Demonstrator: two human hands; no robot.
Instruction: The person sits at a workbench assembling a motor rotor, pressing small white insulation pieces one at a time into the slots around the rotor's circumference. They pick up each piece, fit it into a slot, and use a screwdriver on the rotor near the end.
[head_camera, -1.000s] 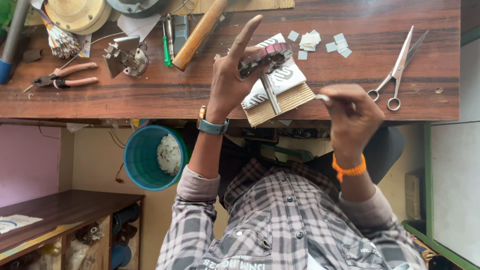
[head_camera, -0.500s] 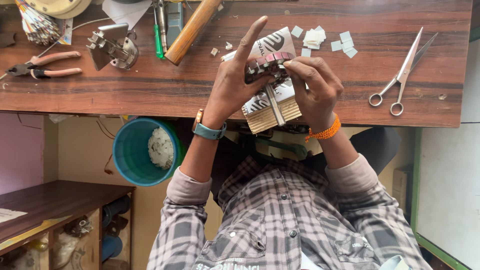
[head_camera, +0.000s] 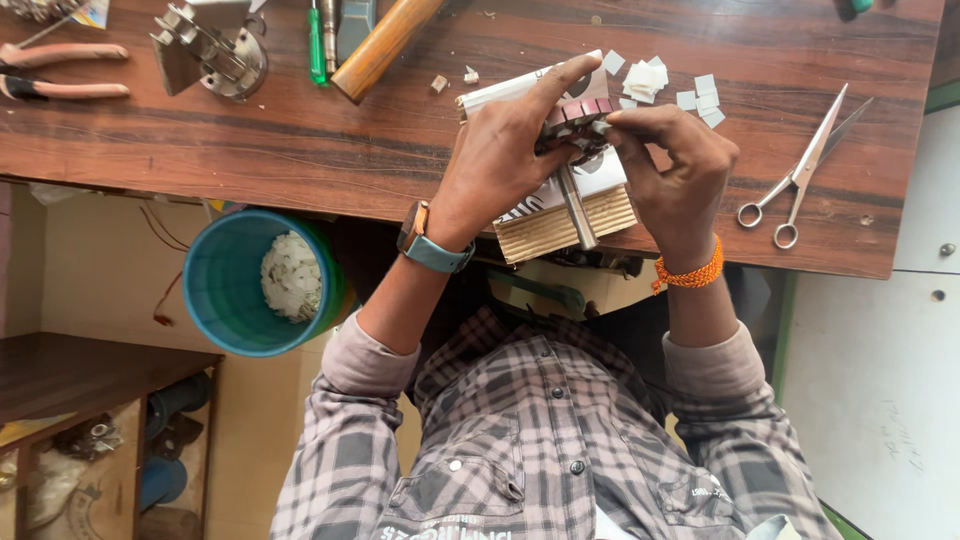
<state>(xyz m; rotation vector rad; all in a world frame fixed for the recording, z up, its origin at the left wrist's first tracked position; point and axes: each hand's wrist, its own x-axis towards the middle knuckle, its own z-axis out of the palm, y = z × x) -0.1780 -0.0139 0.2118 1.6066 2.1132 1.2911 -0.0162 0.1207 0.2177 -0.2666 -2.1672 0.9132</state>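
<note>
On the desk a thick book lies at the near edge, and a small slotted metal part with a shaft rests on it, between the left hand and the right hand. Scissors lie to the right, paper pieces behind, pliers far left. A bucket stands below the desk.

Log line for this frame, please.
left hand: holds small slotted metal rotor with steel shaft | right hand: pinches rotor top | below: ribbed wooden block

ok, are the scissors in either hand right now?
No. The scissors lie open on the table, apart from the right hand, which with the left hand grips the small ribbed part.
</note>
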